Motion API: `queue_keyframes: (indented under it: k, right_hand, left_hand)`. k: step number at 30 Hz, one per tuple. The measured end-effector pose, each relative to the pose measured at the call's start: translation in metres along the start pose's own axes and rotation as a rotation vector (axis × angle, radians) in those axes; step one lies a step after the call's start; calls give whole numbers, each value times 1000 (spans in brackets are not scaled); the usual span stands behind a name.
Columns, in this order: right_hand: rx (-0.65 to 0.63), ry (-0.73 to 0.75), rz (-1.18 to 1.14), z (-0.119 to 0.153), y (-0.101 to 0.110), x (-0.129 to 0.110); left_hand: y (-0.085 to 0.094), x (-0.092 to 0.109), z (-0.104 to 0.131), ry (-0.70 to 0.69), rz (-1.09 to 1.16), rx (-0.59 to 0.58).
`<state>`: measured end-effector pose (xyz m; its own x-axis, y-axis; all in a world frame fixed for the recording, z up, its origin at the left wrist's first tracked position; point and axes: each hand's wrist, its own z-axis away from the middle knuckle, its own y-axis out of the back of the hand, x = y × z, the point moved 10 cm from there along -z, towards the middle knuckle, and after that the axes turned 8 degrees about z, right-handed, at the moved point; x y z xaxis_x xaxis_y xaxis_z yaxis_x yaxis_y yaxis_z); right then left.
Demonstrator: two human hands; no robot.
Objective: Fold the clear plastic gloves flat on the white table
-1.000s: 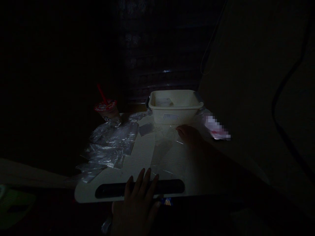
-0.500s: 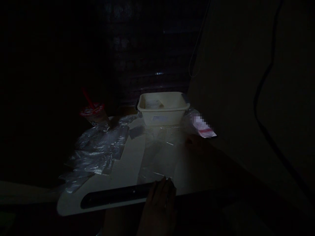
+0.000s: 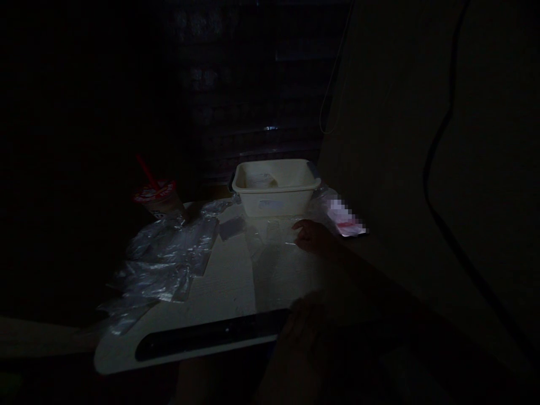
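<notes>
A clear plastic bag (image 3: 278, 270) lies flat on the white tabletop (image 3: 221, 281). My right hand (image 3: 315, 239) is at its far right part, thumb and fingers curled together in a pinch at the plastic. Near the front edge, my left hand (image 3: 306, 326) rests with its fingers laid out flat, by the bag's near end and the right end of a dark slot (image 3: 211, 336) in the table. Deep shadow hides much of both hands.
A cream plastic tub (image 3: 278, 203) stands at the back with something pale inside. Crumpled clear bags (image 3: 164, 264) cover the left side, before a lidded cup (image 3: 158, 197) with a red straw. A pink-and-white packet (image 3: 348, 222) lies right. A cable (image 3: 430, 169) hangs against the right-hand surface.
My left hand has slid right along the front edge. My right hand has moved left over the bag. The clear bag's left edge has shifted rightward.
</notes>
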<state>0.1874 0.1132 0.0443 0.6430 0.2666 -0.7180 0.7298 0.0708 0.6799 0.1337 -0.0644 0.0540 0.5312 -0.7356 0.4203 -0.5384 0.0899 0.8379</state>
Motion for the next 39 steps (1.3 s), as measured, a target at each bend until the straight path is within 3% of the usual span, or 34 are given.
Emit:
queue_keyframes:
  k: [3,6,8,11,15,21,25,28,32,35,39]
  right_hand:
    - [-6,36,-22,0,-14,-4]
    - [-47,-59,-146,-2,-27,10]
    - [-81,-164,-294,-2,-34,22]
    - [-77,-251,-457,-1,-38,33]
    - [-40,-281,-530,0,-37,41]
    - [-27,-293,-535,2,-38,46]
    - [7,-179,-275,4,-23,36]
    - [129,36,184,10,-2,14]
    - [156,218,728,21,-6,-4]
    - [146,219,888,24,-9,0]
    - [129,176,934,24,-7,10]
  left_hand:
    - [28,-28,-5,98,53,28]
    - [47,-69,-11,177,50,33]
    - [54,-95,-17,197,18,44]
    - [48,-118,-32,151,-33,24]
    - [33,-124,-47,109,-118,8]
    - [11,-105,-49,-22,-176,-133]
    - [6,-103,-46,-23,-191,-184]
    - [7,-105,-46,-4,-183,-181]
    - [7,-106,-46,8,-168,-178]
    - [7,-106,-44,9,-158,-184]
    - [8,-107,-42,9,-147,-190]
